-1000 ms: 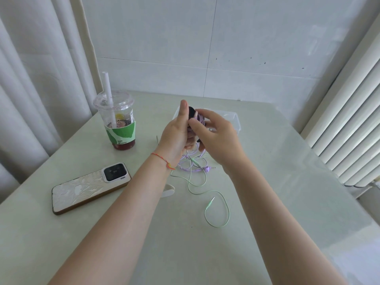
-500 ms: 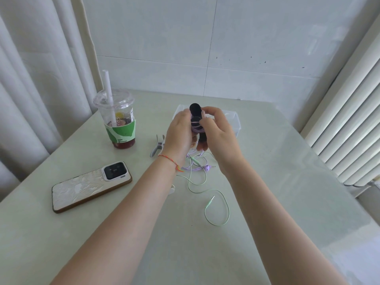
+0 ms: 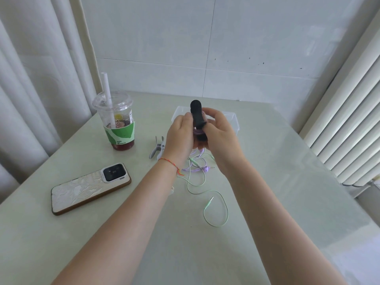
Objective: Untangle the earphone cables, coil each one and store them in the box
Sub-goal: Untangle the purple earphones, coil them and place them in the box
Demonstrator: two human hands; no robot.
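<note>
- Your left hand (image 3: 181, 136) and right hand (image 3: 218, 136) meet above the counter (image 3: 287, 182), both gripping a black strap (image 3: 197, 116) wrapped round a purple coil (image 3: 198, 132).
- The strap's rounded end stands up above your fingers.
- The clear box (image 3: 233, 118) sits behind your hands, toward the counter's far edge.
- A green cable (image 3: 216, 208) trails loose toward the near edge, tangled with purple cable (image 3: 197, 168) below your wrists.
- A cup (image 3: 117, 124) and phone (image 3: 90, 188) lie near the left edge.
</note>
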